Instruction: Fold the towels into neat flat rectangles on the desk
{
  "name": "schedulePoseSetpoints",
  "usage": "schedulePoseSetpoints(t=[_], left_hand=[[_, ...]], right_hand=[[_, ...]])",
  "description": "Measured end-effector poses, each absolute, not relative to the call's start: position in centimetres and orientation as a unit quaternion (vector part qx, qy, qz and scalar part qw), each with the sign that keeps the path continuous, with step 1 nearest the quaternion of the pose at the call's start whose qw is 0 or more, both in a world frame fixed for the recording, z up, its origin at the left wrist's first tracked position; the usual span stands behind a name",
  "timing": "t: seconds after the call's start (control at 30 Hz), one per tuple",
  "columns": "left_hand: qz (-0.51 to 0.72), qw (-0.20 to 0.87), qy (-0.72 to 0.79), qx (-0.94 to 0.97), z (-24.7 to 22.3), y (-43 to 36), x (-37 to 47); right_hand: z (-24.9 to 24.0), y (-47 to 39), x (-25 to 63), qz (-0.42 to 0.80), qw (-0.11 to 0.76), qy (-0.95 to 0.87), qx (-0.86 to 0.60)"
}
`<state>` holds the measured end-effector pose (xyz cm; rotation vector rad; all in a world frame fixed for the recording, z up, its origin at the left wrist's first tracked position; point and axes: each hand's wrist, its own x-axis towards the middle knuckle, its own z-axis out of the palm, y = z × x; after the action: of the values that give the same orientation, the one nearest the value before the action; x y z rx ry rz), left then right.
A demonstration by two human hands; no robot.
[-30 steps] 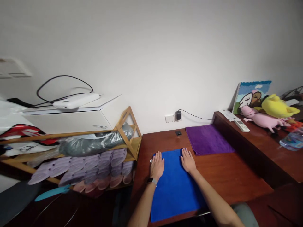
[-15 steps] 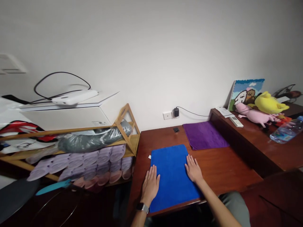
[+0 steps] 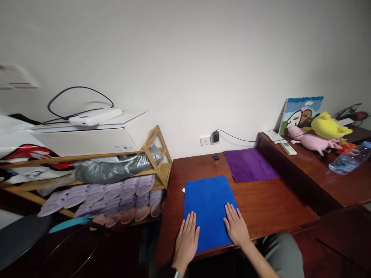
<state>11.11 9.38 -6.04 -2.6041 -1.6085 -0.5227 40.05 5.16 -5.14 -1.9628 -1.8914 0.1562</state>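
Observation:
A blue towel (image 3: 209,208) lies spread flat on the brown wooden table (image 3: 261,204), its near end at the table's front edge. My left hand (image 3: 187,239) rests palm down on the towel's left edge, fingers stretched out and pointing away from me. On the opposite edge, my right hand (image 3: 236,226) lies flat too, its fingers slightly apart. Neither hand grips anything. Further back on the table a purple towel (image 3: 251,165) lies flat, close to the wall.
On the left stands a wooden rack (image 3: 162,170) with several lilac slippers (image 3: 129,187) and a white box (image 3: 87,143). To the right, a raised ledge (image 3: 327,181) carries plush toys (image 3: 329,125), a remote (image 3: 288,148) and a plastic bottle (image 3: 349,160). A plugged-in charger (image 3: 216,136) sits on the wall.
Both hands have slid nearer to me along the towel's sides. The towel's far end stays in about the same place. The view has shifted slightly.

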Motion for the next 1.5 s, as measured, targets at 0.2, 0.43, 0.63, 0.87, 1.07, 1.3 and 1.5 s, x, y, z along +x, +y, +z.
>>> schedulePoseSetpoints(t=[0.2, 0.43, 0.63, 0.87, 1.07, 1.3, 1.5], left_hand=[[-0.178, 0.004, -0.54, -0.823, -6.6, 9.1, 9.0], [-0.183, 0.03, -0.484, -0.855, -3.8, 11.9, 16.4], [-0.185, 0.041, -0.504, -0.842, -5.4, 13.1, 16.2], [-0.201, 0.037, -0.556, -0.805, -7.6, 12.3, 10.4], [-0.209, 0.026, -0.496, -0.842, -3.9, 18.2, 14.6], [-0.127, -0.01, -0.498, -0.858, -2.4, 25.6, 18.9], [-0.118, -0.028, -0.586, -0.801, -2.5, 27.1, 14.8]], right_hand=[[-5.5, 4.3, 42.6, 0.066, 0.197, -0.651, -0.73], [-2.2, 8.3, 38.1, 0.08, 0.219, -0.699, -0.676], [-2.5, 9.9, 38.1, 0.089, 0.183, -0.69, -0.695], [-4.6, 8.4, 43.3, 0.098, 0.185, -0.658, -0.723], [-1.7, 14.6, 40.9, 0.121, 0.217, -0.679, -0.691], [-0.1, 22.2, 38.7, 0.146, 0.118, -0.713, -0.676], [-1.0, 22.6, 43.0, 0.126, 0.096, -0.652, -0.742]])
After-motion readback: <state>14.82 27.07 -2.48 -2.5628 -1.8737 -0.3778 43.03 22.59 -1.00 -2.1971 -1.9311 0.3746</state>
